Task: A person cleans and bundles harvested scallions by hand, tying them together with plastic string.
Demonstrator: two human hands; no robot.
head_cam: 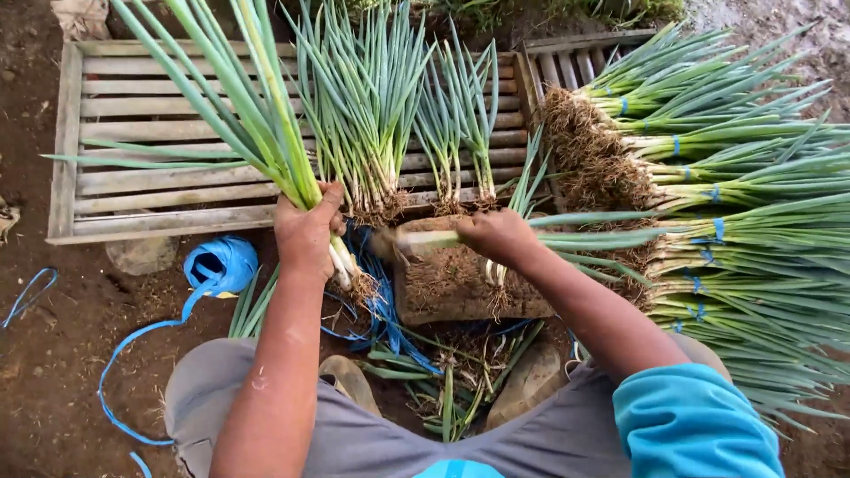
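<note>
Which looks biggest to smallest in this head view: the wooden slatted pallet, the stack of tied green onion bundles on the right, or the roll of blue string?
1. Wooden slatted pallet: the widest thing in view.
2. Stack of tied green onion bundles: close behind the pallet, and cut off by the frame edge, so this ranking is unsure.
3. Roll of blue string: plainly smallest.

1. A bunch of green spring onions point(266, 133), gripped in the left hand point(305, 232), shows smooth, waxy leaves and pale glossy stems ending in rough, soil-caked roots.
2. The single spring onion point(567, 239) in the right hand point(496, 235) has the same slick green skin.
3. The slatted wooden pallet point(133, 124) is weathered, grey and matt.
4. A roll of blue plastic ribbon point(221, 264) looks shiny and thin.
5. The brown block point(452, 288) is coarse and dirt-crusted.
6. The tied stack of green onion bundles point(735, 230) carries fibrous root mats.
7. The bare earth ground point(44, 336) is crumbly and dull.
</note>
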